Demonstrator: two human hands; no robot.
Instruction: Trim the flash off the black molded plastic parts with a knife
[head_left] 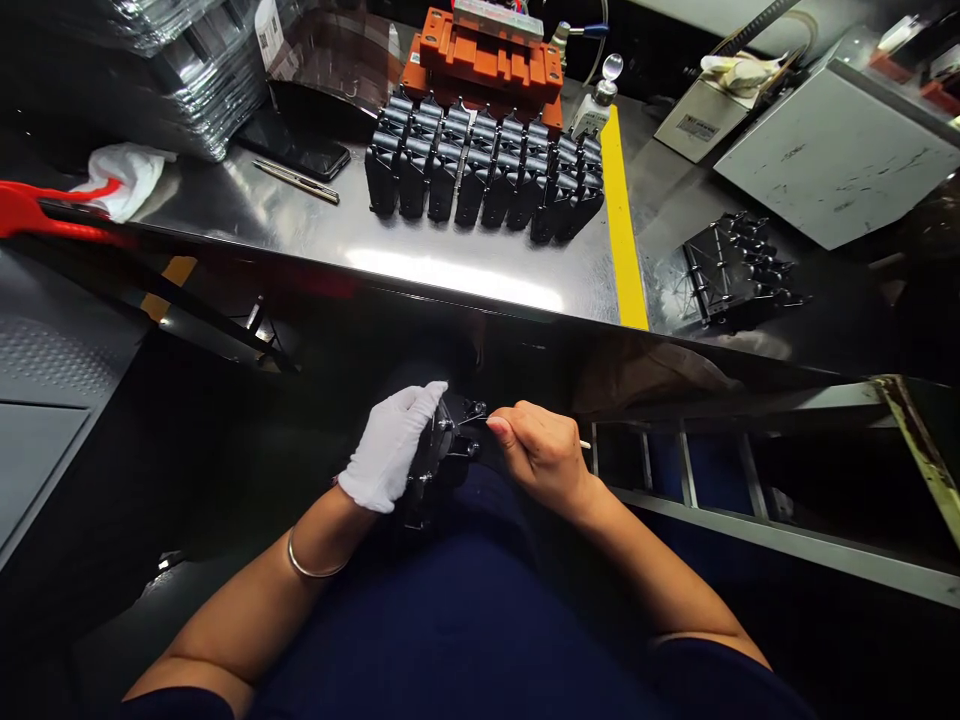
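My left hand (390, 450), in a white glove, is closed around the edge of a black moulded plastic part (442, 440) above my lap. Bare and closed, my right hand (544, 450) grips a thin tool (586, 444); its pale end sticks out behind the fist. The tool's slim front end reaches from the fingertips toward the part's small projecting posts. Most of the tool is hidden in the fist, so its exact kind does not show. The lower side of the part blends into dark clothing.
Beyond my hands runs a metal bench (300, 235) bearing a row of black parts (487, 165), an orange fixture (487, 60), a phone (296, 145), tweezers (296, 180) and a pump bottle (596, 105). Right of the yellow tape (624, 230) lie more black parts (735, 270).
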